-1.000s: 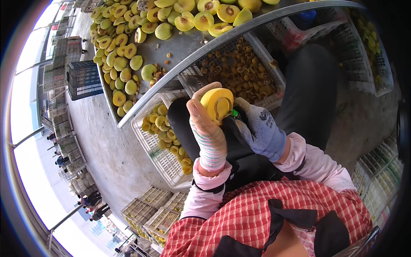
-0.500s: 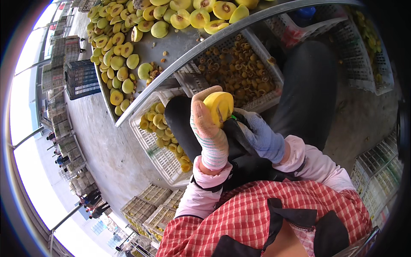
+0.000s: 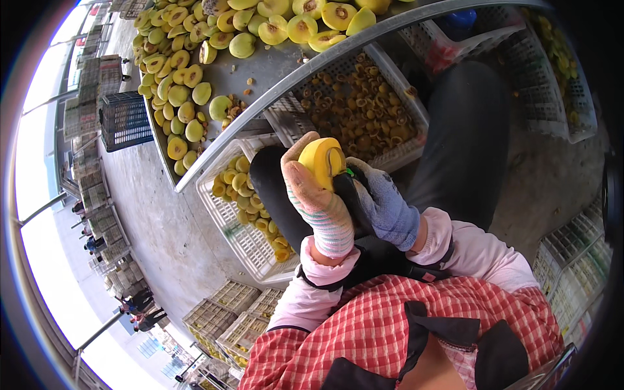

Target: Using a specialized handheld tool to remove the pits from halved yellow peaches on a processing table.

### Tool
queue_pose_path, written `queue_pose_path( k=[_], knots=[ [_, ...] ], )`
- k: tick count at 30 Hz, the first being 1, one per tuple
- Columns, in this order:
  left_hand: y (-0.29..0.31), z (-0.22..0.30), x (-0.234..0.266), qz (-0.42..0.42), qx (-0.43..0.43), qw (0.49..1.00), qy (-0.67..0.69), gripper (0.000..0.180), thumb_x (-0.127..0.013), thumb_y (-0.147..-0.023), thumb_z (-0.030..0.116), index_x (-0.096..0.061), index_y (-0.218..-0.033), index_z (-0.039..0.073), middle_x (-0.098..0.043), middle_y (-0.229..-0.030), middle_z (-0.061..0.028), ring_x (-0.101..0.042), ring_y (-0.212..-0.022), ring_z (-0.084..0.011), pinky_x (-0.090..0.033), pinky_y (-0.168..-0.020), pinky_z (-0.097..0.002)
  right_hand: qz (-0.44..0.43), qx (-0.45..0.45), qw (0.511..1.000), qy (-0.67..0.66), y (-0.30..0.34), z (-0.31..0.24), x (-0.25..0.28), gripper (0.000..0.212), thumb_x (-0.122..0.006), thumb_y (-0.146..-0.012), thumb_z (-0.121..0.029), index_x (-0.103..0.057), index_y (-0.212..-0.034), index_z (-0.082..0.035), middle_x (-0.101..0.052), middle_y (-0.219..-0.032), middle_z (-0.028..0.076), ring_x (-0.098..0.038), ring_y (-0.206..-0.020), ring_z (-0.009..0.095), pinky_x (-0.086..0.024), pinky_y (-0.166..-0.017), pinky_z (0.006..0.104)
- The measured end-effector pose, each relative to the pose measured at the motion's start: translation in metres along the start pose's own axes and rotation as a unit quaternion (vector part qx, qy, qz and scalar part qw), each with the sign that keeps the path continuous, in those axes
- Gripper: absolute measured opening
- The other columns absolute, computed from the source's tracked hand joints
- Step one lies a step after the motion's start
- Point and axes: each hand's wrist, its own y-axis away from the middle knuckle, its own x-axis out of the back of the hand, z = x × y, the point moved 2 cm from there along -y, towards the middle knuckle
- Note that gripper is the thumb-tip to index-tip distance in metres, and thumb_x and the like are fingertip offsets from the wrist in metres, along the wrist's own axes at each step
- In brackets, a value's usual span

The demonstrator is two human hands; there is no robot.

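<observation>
A yellow peach half is cupped in my left hand, which wears a pale striped glove with an orange-tan palm. My right hand, in a blue-grey glove, is closed round a small tool with a bit of green showing. The tool meets the right side of the peach, where a round piece of flesh stands out from the cut face. Most of the tool is hidden by my fingers, so its exact kind does not show. Both hands are close together above my lap.
Beyond my hands, a white crate holds brown-orange cut-out pieces. Left of my knee, another crate contains yellow peach halves. A metal table carries many greenish halves; its raised rim crosses ahead. More crates stand right.
The peach half has shifted slightly left and turned in my left hand. My right hand has moved a little left and down with the tool, and the round piece now stands out more.
</observation>
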Motion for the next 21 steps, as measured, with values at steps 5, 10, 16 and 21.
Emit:
queue_pose_path(
  k=[5,10,16,21],
  knots=[
    [-0.004,-0.011,0.009,-0.015,-0.016,0.999,-0.025,0.055,-0.037,-0.096,0.049,-0.058,-0.106,-0.001,-0.06,-0.096,-0.0101,-0.057,-0.085,-0.0171,-0.045,-0.08,-0.0282,-0.031,0.0,0.997,-0.07,0.0,-0.001,-0.001,0.03,-0.049,-0.095,-0.019,-0.052,-0.114,0.003,-0.064,-0.087,0.017,-0.062,-0.08,0.026,-0.047,-0.072,0.0349],
    [-0.013,0.0,0.007,-0.144,0.061,0.988,-0.017,0.049,-0.035,-0.096,0.041,-0.062,-0.098,0.0,-0.062,-0.091,-0.0085,-0.058,-0.079,-0.0147,-0.046,-0.075,-0.0273,-0.134,-0.19,0.955,-0.182,0.0,0.008,0.009,0.029,-0.05,-0.097,-0.019,-0.052,-0.118,0.002,-0.06,-0.101,0.009,-0.056,-0.09,0.011,-0.046,-0.08,0.0267],
    [-0.025,-0.005,0.011,-0.217,0.149,0.965,-0.002,0.048,-0.036,-0.097,0.041,-0.064,-0.1,0.002,-0.063,-0.088,-0.0055,-0.055,-0.073,-0.0111,-0.044,-0.065,-0.0232,-0.121,-0.186,0.923,-0.315,0.003,0.016,0.0,0.029,-0.052,-0.097,-0.022,-0.054,-0.116,0.0,-0.06,-0.095,0.003,-0.054,-0.085,0.007,-0.045,-0.073,0.022],
    [-0.028,0.016,0.002,-0.244,0.14,0.956,-0.088,0.039,-0.059,-0.091,0.04,-0.064,-0.103,0.004,-0.06,-0.081,0.0016,-0.048,-0.067,-0.0031,-0.039,-0.058,-0.0187,-0.13,-0.245,0.932,-0.233,-0.005,0.005,0.014,0.036,-0.05,-0.097,-0.035,-0.06,-0.103,-0.001,-0.058,-0.071,0.002,-0.052,-0.058,0.006,-0.042,-0.05,0.0193]
  ],
)
